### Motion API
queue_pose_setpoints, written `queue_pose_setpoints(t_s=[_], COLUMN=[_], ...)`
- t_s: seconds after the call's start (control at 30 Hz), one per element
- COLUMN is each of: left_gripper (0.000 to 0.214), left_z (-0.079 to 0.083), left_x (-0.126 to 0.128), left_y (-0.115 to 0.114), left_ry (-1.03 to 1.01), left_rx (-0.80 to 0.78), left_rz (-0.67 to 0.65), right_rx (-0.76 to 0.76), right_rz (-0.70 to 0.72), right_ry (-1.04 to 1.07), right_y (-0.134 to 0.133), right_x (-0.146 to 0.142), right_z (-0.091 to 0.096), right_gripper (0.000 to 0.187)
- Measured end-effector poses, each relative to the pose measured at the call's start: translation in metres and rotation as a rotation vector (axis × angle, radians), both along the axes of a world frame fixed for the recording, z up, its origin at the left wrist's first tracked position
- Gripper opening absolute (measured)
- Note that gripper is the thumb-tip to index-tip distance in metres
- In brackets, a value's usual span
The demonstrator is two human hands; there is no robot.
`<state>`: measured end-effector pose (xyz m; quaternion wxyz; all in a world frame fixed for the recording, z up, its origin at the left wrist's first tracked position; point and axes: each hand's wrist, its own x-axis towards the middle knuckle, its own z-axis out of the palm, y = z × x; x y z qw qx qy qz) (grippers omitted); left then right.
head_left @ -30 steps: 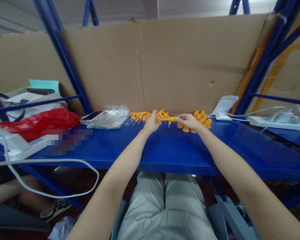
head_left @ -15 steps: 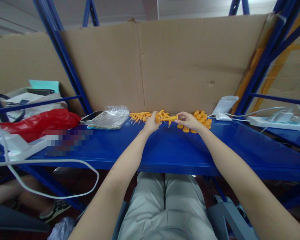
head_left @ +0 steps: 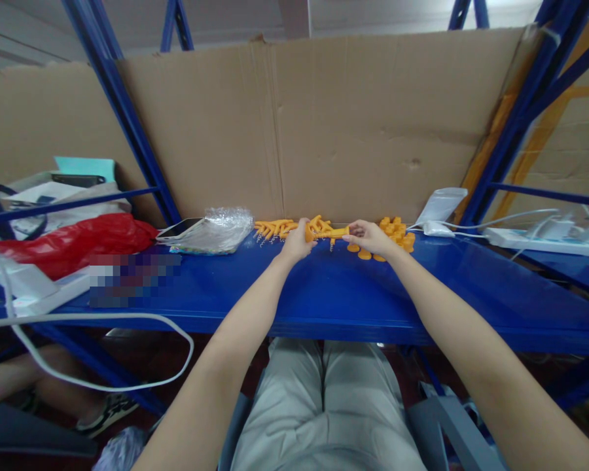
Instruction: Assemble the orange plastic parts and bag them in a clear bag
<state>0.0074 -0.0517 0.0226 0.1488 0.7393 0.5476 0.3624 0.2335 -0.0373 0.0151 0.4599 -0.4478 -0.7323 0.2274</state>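
My left hand is closed around a yellow plastic corkscrew, whose metal screw I cannot see. From the right, my right hand pinches the wider end of a yellow sleeve between thumb and fingers. The two pieces line up between my hands; whether they are joined I cannot tell. Behind and left of my left hand lies a row of yellow corkscrews with curly metal screws. More corkscrews lie between my hands. Several yellow sleeves with round flared ends are grouped beside my right hand.
The blue shelf has a cardboard sheet behind it. Left are a plastic-wrapped packet, a red bag and a looping white cable. A white packet and power strip are right. Another person's leg shows lower left.
The view has shifted very slightly. Both hands keep almost the same position and hold on the yellow pieces.
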Motion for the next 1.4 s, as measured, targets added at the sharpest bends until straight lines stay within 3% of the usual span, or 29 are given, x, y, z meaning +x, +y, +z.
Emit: queue_pose_setpoints(t_s=[0.17,0.53,0.77,1.4], left_gripper=[0.053,0.054,0.056,0.055], left_z=[0.002,0.003,0.0,-0.001], left_x=[0.001,0.002,0.001,0.0], left_y=[-0.003,-0.003,0.0,0.001], left_ry=[0.009,0.014,-0.003,0.002], left_rx=[0.011,0.065,0.032,0.03], left_rz=[0.003,0.006,0.011,-0.021], right_rx=[0.023,-0.071,-0.015,0.018], right_rz=[-0.002,0.01,0.062,0.062], right_ry=[-0.001,0.018,0.025,-0.062], right_y=[-0.002,-0.006,0.002,-0.012], right_x=[-0.001,-0.004,0.001,0.001], right_z=[0.001,0.006,-0.001,0.01], right_gripper=[0.036,0.026,0.038,0.033])
